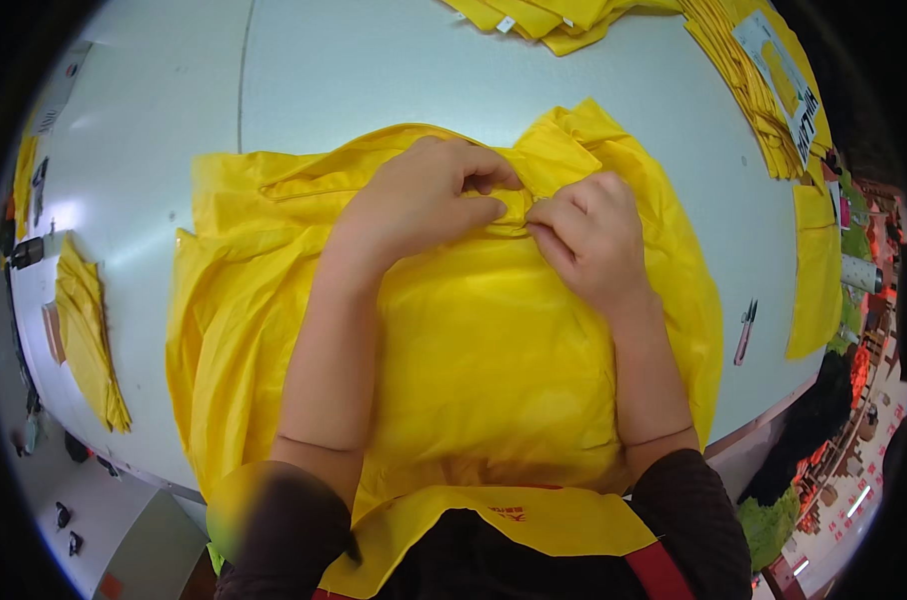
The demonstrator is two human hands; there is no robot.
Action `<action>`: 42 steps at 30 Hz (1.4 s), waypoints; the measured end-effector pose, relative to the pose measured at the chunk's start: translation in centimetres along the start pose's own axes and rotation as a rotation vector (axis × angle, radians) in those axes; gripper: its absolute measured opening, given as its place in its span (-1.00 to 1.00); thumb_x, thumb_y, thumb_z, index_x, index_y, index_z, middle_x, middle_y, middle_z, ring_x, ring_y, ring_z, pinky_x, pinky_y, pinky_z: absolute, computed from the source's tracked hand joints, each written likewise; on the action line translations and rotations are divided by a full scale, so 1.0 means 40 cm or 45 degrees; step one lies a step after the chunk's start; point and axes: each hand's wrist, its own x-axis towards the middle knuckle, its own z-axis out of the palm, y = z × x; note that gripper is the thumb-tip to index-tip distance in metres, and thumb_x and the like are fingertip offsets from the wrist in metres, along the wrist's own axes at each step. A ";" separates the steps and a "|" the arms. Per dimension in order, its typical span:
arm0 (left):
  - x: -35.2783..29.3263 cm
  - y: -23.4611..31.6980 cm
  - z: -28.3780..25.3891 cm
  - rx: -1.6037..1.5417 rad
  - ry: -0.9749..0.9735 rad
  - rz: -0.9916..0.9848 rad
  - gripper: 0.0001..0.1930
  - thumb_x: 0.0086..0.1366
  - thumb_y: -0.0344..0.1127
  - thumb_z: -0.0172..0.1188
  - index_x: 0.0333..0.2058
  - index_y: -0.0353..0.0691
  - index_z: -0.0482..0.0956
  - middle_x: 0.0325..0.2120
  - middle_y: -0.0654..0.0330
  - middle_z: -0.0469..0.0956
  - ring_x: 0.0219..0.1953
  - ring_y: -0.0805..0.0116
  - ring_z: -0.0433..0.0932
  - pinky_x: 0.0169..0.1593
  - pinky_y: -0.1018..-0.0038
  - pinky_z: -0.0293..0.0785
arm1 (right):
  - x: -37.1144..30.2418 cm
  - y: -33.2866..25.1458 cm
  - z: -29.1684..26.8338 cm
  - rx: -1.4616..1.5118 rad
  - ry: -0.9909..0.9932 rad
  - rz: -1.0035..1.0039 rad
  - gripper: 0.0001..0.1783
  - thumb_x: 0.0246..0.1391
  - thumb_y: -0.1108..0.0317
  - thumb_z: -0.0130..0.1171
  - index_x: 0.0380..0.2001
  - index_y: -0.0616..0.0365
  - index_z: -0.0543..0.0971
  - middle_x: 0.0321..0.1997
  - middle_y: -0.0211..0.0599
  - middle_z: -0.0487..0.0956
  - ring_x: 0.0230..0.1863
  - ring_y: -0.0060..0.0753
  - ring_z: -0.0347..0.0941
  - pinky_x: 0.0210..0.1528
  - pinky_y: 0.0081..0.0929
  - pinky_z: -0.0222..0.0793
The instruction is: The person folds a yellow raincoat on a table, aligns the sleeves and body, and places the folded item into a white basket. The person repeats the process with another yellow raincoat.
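A large yellow garment point(494, 340) of thin, smooth cloth lies spread and creased on the table before me. Near its upper middle, my left hand point(424, 195) is closed on a folded edge of the cloth, thumb and fingers bent around it. Just to the right, my right hand point(592, 235) pinches the same edge, its fingers curled in. A short gap separates the two hands, with a narrow strip of yellow cloth showing between them. Whatever lies under the fingertips is hidden. A gathered, raised part of the garment rises behind my right hand.
On the pale table point(154, 90) a small pink-handled tool point(746, 332) with a dark tip lies at right. Folded yellow pieces point(564, 22) lie at the far edge. A yellow stack point(739, 75) with a printed sheet point(779, 80) is far right; more yellow cloth point(86, 335) is left.
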 end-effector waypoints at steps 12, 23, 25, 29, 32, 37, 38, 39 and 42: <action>-0.013 -0.018 0.062 0.262 0.485 0.204 -0.70 0.00 -0.38 0.17 -0.21 -0.22 0.54 -0.37 0.08 0.55 -0.28 0.21 0.50 -0.24 0.41 0.43 | -0.019 -0.069 0.017 0.497 -0.138 0.874 -0.90 -0.07 0.39 0.25 -0.51 0.15 0.54 -0.61 -0.42 0.48 -0.64 -0.52 0.35 -0.56 -0.64 0.30; -0.006 -0.035 0.069 0.244 0.591 0.223 -0.73 -0.03 -0.33 0.22 -0.31 -0.30 0.55 -0.46 0.09 0.55 -0.40 0.20 0.50 -0.31 0.40 0.41 | -0.011 -0.056 0.040 1.022 -0.141 1.286 -0.90 -0.02 0.44 0.18 -0.47 0.28 0.52 -0.57 -0.51 0.49 -0.55 -0.79 0.31 -0.49 -0.78 0.25; -0.009 -0.029 0.067 0.257 0.583 0.205 -0.76 -0.04 -0.32 0.24 -0.38 -0.32 0.53 -0.51 0.08 0.52 -0.45 0.19 0.47 -0.36 0.38 0.39 | -0.003 -0.058 0.031 1.119 -0.140 1.334 -0.91 -0.01 0.46 0.16 -0.46 0.27 0.51 -0.55 -0.49 0.50 -0.54 -0.78 0.32 -0.47 -0.78 0.24; -0.008 -0.023 0.066 0.250 0.571 0.186 -0.78 -0.06 -0.33 0.24 -0.47 -0.35 0.46 -0.59 0.08 0.46 -0.55 0.23 0.40 -0.44 0.40 0.34 | -0.006 -0.053 0.026 1.194 -0.143 1.329 -0.92 0.00 0.47 0.15 -0.45 0.27 0.51 -0.55 -0.47 0.50 -0.53 -0.76 0.34 -0.47 -0.77 0.23; -0.008 -0.028 0.063 0.127 0.544 0.183 -0.78 -0.06 -0.35 0.23 -0.50 -0.37 0.42 -0.63 0.10 0.41 -0.59 0.30 0.32 -0.47 0.45 0.31 | -0.010 -0.053 0.028 1.206 -0.122 1.276 -0.91 0.02 0.44 0.14 -0.44 0.26 0.51 -0.56 -0.48 0.49 -0.53 -0.76 0.33 -0.48 -0.77 0.21; -0.006 -0.038 0.059 0.069 0.543 0.246 -0.79 -0.06 -0.37 0.22 -0.50 -0.38 0.40 -0.65 0.11 0.37 -0.60 0.36 0.29 -0.49 0.49 0.28 | 0.002 -0.045 0.034 1.151 -0.124 1.279 -0.86 0.08 0.39 0.11 -0.49 0.24 0.49 -0.60 -0.53 0.45 -0.56 -0.79 0.29 -0.52 -0.80 0.17; -0.007 -0.037 0.059 0.061 0.539 0.257 -0.79 -0.06 -0.37 0.22 -0.51 -0.38 0.41 -0.65 0.11 0.37 -0.59 0.37 0.29 -0.50 0.49 0.27 | -0.001 -0.040 0.038 1.130 -0.141 1.262 -0.85 0.09 0.39 0.10 -0.50 0.23 0.48 -0.61 -0.54 0.44 -0.57 -0.80 0.28 -0.53 -0.80 0.16; -0.007 -0.036 0.056 0.064 0.525 0.241 -0.79 -0.05 -0.37 0.21 -0.51 -0.38 0.41 -0.65 0.12 0.37 -0.60 0.37 0.29 -0.50 0.49 0.27 | 0.000 -0.039 0.037 1.132 -0.140 1.268 -0.85 0.09 0.39 0.11 -0.51 0.23 0.48 -0.62 -0.56 0.43 -0.58 -0.81 0.26 -0.53 -0.80 0.15; -0.011 -0.024 0.049 0.053 0.482 0.146 -0.80 -0.03 -0.35 0.21 -0.52 -0.36 0.42 -0.64 0.14 0.39 -0.61 0.38 0.29 -0.50 0.49 0.26 | -0.007 -0.046 0.040 1.118 -0.041 1.206 -0.85 0.07 0.41 0.12 -0.54 0.21 0.47 -0.63 -0.59 0.40 -0.60 -0.84 0.22 -0.56 -0.80 0.13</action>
